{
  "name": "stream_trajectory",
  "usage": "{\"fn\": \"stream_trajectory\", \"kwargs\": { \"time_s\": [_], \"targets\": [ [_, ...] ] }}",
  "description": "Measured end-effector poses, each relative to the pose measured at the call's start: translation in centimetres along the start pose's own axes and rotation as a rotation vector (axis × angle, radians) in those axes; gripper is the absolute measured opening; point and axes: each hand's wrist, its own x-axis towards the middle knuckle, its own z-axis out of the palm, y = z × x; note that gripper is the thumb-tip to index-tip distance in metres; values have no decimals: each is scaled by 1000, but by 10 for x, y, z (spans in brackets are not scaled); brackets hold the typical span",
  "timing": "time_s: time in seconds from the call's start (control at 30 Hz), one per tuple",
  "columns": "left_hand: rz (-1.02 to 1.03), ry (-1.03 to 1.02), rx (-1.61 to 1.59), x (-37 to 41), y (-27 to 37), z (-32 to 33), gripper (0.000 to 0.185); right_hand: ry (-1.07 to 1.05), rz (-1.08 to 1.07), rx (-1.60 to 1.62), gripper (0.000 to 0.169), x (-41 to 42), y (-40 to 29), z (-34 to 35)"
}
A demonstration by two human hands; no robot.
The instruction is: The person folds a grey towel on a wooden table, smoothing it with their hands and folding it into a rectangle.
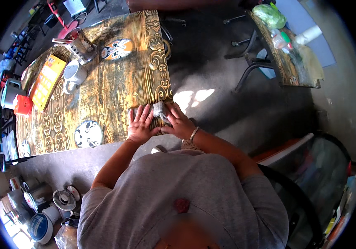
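Note:
My left hand (140, 126) lies palm down at the near right corner of a wood-patterned table (118, 84), fingers spread over a flat greyish-brown piece of fabric (139, 111). Between the two hands is a grey knitted cloth (159, 109), its upper part bunched or folded. My right hand (179, 122), with a bangle at the wrist, rests on this cloth's right side, fingers extended and slightly apart. The two thumbs come close together below the cloth. Part of the fabric is hidden under my fingers, so whether both pieces are one item cannot be told.
On the table are a speckled mug (75, 73), a yellow box (47, 82), a perforated metal utensil holder (81, 46) and a red container (23, 105). Another table (277, 59) holds bags at upper right. Tubs and pots (41, 227) stand at lower left. A glass-topped cabinet (305, 168) is at right.

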Motion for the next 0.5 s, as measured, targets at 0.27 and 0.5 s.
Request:
{"fn": "stream_trajectory", "kwargs": {
  "time_s": [0.27, 0.5],
  "targets": [
    [-56, 92, 8, 45, 13, 6, 83, 97, 38, 109, 77, 22, 32, 4],
    [-178, 53, -15, 51, 15, 5, 91, 60, 0, 156, 77, 62, 63, -6]
  ]
}}
